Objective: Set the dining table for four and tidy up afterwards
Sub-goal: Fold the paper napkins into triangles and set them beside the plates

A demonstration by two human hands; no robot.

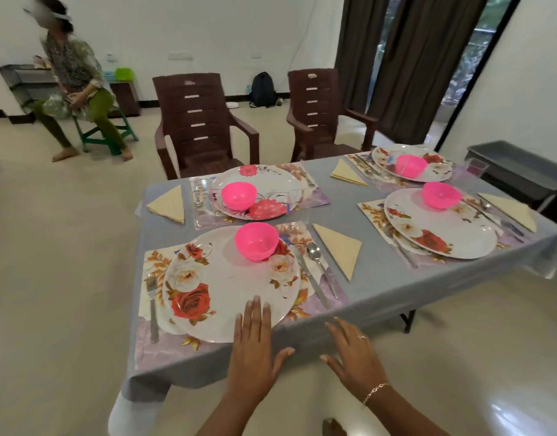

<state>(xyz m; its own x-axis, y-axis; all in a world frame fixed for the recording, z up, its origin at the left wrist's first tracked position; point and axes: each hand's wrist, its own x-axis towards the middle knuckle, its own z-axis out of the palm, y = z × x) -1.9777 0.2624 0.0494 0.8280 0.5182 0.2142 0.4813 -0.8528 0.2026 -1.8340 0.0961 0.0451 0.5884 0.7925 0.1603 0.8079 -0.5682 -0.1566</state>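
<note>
The table in front of you is draped in a grey cloth and laid with four places; beyond its far side stand two brown plastic armchairs, one to the left and one to the right, both apart from the table edge; a grey tub sits just off the table's right end; at the far left of the room a person sits on a green stool.

Each place has a floral placemat under a round flowered plate; the nearest plate lies on its mat right at your edge, with another behind it, a third to the right and a fourth at the far right corner; every plate carries a pink bowl, upright: the nearest on the far part of its plate, then and.

Your left hand is flat, fingers straight and together, thumb spread out; its fingertips reach over the near rim of the closest plate, and it grips nothing. Your right hand is also flat and splayed wide, at the table's near edge over the hanging cloth, well clear of the plate, holding nothing.

Folded cream napkins lie beside the mats; at the near place a fork lies left of the plate, a knife and a spoon to its right; your right hand wears a ring, its wrist a bracelet.
</note>
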